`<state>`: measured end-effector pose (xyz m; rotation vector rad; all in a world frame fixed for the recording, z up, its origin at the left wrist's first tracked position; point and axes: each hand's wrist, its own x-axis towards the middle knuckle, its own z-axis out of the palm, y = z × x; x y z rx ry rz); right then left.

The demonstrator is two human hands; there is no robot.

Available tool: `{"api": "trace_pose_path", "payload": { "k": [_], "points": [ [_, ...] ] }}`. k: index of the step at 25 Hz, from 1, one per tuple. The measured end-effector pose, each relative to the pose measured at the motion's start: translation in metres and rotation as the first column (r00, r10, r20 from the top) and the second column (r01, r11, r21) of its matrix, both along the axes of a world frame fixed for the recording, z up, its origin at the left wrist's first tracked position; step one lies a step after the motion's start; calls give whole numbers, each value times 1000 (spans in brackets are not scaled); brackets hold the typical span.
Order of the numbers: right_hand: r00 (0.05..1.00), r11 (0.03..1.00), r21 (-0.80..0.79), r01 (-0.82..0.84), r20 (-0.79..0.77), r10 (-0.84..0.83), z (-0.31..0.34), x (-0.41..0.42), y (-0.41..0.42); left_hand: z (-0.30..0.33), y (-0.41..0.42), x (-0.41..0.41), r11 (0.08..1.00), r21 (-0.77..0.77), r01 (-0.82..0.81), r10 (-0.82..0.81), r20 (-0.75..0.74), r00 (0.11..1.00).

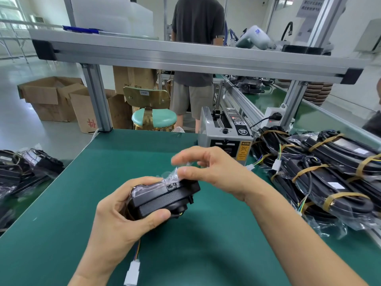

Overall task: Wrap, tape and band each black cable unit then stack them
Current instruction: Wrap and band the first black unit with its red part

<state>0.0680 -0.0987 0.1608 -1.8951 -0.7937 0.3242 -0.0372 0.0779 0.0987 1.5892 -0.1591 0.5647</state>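
My left hand grips a black cable unit above the green table, thumb across its near side and fingers over the top left. Clear plastic wrap bunches over the unit's top. My right hand reaches in from the right and its fingertips pinch that wrap. Coloured wires with a white connector hang down from under the unit. To the right lies a stack of wrapped, banded black units. More black units in bags lie at the left edge.
A grey tape dispenser stands at the back of the table, right of centre. An aluminium frame beam crosses overhead. Behind it are a green stool, cardboard boxes and a person standing.
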Motion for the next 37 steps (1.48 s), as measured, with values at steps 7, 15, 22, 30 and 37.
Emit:
{"api": "trace_pose_path", "payload": {
  "k": [7, 15, 22, 30, 37],
  "points": [
    [989, 998, -60, 16, -147, -24, -7, 9, 21, 1, 12, 2, 989, 72, 127, -126, -20, 992],
    [926, 972, 182, -147, -319, 200, -56, 10, -10, -23, 24, 7, 914, -402, 54, -2, 130, 992],
    [993, 994, 103, -45, -106, 56, -70, -3, -23, -13, 30, 12, 909, -367, 198, -200, 35, 979],
    [990, 984, -178, 9, 138, 16, -41, 5, -35, -6, 40, 24, 935, -40, 352, -351, -240, 905],
    [958, 921, -382, 73, 284, 42, -53, 18, -28, -37, 33, 10, 908, 160, -387, 415, -215, 884]
  ]
}}
